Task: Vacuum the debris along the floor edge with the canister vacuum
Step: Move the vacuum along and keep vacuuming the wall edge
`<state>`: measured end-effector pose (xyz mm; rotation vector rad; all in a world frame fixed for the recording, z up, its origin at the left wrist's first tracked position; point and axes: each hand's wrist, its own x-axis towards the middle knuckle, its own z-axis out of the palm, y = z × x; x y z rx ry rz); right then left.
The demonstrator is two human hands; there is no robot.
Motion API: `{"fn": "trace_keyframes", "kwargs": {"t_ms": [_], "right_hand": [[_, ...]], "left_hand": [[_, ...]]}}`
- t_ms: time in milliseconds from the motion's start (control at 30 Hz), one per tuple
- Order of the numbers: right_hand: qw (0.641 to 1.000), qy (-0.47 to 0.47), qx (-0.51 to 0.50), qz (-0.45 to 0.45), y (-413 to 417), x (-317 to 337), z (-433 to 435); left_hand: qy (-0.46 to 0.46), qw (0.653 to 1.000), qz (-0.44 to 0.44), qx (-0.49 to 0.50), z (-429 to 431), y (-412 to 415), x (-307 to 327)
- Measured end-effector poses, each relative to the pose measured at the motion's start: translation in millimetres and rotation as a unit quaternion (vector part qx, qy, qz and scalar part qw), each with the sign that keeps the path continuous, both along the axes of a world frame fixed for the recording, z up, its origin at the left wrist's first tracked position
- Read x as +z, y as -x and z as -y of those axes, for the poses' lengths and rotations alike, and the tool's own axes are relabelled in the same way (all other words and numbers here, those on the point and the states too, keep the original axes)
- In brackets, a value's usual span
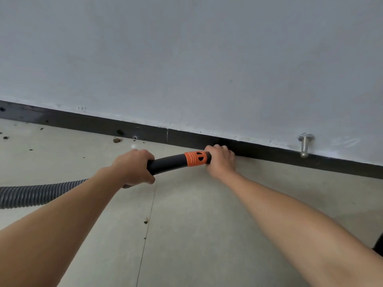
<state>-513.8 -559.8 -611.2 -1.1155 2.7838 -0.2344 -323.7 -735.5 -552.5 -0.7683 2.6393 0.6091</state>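
The left hand (132,168) is gripping the vacuum's black handle (165,163); the right hand (220,162) is wrapping the tip past the orange collar (194,158), beside the baseboard (269,154). The debris (117,140) is lying further left along that edge; working rightward risks missing it.

No legible text, brand or nos. Faint scribble (344,141) on wall (186,59), right of right hand (220,160) fingers (217,148): unreadable.
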Motion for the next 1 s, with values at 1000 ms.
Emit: {"fn": "trace_keyframes", "kwargs": {"t_ms": [1000], "right_hand": [[0.943, 0.102, 0.299, 0.107, -300, -1, 147]], "left_hand": [[0.2, 0.928, 0.228, 0.219, 89, -310, 49]]}}
